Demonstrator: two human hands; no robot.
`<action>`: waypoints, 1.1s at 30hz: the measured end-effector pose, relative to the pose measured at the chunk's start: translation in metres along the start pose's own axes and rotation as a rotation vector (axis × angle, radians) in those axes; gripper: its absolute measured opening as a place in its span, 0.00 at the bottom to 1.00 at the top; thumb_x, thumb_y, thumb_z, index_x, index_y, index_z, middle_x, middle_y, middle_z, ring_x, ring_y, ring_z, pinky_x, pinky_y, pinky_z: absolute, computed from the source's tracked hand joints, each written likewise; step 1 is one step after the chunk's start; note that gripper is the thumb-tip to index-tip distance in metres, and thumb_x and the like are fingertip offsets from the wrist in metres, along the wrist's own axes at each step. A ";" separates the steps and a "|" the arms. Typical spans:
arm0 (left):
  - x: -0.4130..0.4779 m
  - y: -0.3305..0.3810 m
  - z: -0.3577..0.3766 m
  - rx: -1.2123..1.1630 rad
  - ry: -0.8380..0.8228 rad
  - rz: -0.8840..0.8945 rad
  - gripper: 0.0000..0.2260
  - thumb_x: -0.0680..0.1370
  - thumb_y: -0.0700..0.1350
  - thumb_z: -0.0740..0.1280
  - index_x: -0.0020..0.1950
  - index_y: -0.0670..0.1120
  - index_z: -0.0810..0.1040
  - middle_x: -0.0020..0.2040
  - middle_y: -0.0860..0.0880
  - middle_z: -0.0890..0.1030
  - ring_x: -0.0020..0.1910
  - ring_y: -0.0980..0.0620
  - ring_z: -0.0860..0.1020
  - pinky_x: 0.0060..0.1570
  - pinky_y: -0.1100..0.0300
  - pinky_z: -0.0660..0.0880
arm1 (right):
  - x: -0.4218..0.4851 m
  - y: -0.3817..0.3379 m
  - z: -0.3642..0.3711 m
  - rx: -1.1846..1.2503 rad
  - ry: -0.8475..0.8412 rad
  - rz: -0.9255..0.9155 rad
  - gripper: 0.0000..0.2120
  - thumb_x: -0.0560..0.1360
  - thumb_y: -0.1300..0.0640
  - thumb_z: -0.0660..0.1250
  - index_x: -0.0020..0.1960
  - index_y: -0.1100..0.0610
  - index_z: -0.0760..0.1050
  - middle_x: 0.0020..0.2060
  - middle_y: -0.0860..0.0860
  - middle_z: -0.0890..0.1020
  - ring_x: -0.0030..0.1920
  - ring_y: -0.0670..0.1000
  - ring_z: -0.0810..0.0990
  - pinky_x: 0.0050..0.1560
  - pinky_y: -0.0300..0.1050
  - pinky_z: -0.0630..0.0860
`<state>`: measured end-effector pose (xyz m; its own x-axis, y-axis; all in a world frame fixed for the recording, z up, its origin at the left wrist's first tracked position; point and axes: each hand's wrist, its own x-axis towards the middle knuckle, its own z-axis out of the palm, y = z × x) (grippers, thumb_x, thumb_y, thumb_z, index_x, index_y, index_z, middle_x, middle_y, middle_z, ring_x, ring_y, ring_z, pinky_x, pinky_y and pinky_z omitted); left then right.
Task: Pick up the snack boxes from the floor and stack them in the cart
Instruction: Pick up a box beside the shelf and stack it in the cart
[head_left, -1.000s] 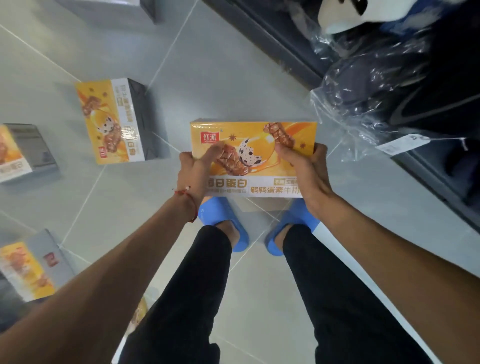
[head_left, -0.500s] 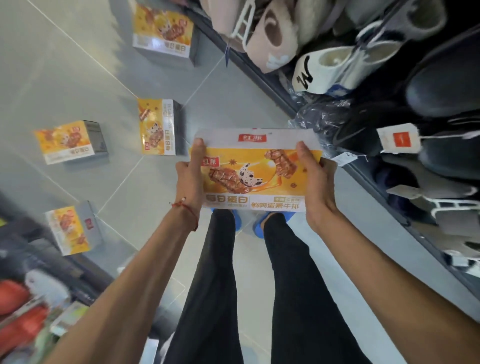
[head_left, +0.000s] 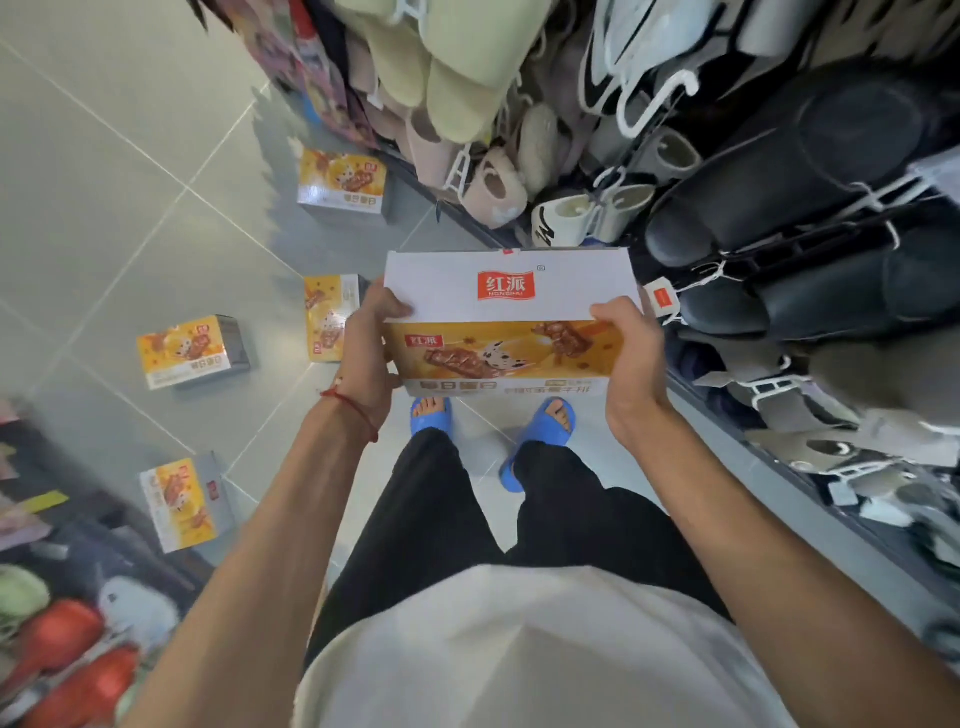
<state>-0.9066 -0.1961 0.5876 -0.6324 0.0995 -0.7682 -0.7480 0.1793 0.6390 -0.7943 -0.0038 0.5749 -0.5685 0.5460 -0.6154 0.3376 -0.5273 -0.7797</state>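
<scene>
I hold an orange and white snack box (head_left: 509, 322) at waist height, its white top face with a red logo turned up. My left hand (head_left: 370, 345) grips its left end and my right hand (head_left: 631, 358) grips its right end, thumbs on the white face. Several more snack boxes lie on the grey tiled floor: one far ahead by the shelf base (head_left: 343, 182), one just behind my left hand (head_left: 328, 317), one to the left (head_left: 191, 352) and one near left (head_left: 184, 501). No cart is in view.
A shelf rack of slippers and dark shoes (head_left: 779, 182) runs along the right side of the aisle. Another low shelf with red and green shoes (head_left: 57, 639) is at the lower left. My feet in blue slides (head_left: 540, 431) stand on the tile floor (head_left: 130, 171).
The box has risen from near the floor to waist height and tipped so its white top shows. I have straightened up, and more of the shelves and floor boxes came into view.
</scene>
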 end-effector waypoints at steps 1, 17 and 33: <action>-0.003 0.007 -0.001 0.006 -0.028 0.020 0.19 0.64 0.51 0.62 0.55 0.53 0.77 0.44 0.52 0.82 0.44 0.50 0.81 0.46 0.52 0.77 | -0.005 -0.004 0.002 0.006 0.011 -0.014 0.14 0.73 0.62 0.64 0.58 0.56 0.77 0.42 0.48 0.84 0.43 0.49 0.82 0.40 0.41 0.77; -0.015 0.081 -0.031 0.240 -0.407 0.014 0.24 0.75 0.50 0.72 0.67 0.48 0.69 0.44 0.52 0.85 0.40 0.51 0.85 0.36 0.54 0.78 | -0.104 0.013 0.048 0.226 0.334 -0.105 0.21 0.76 0.55 0.71 0.69 0.49 0.77 0.60 0.52 0.85 0.62 0.57 0.83 0.54 0.51 0.81; -0.134 -0.002 0.070 0.598 -0.729 0.086 0.19 0.77 0.36 0.69 0.65 0.52 0.74 0.49 0.52 0.81 0.31 0.61 0.80 0.19 0.70 0.66 | -0.232 0.080 -0.056 0.450 0.751 -0.137 0.20 0.79 0.47 0.71 0.70 0.46 0.75 0.58 0.47 0.86 0.59 0.49 0.84 0.57 0.44 0.77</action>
<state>-0.8068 -0.1417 0.6864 -0.2478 0.6867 -0.6834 -0.3498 0.5944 0.7241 -0.5935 -0.1362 0.6482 0.1135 0.8233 -0.5562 -0.1141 -0.5453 -0.8304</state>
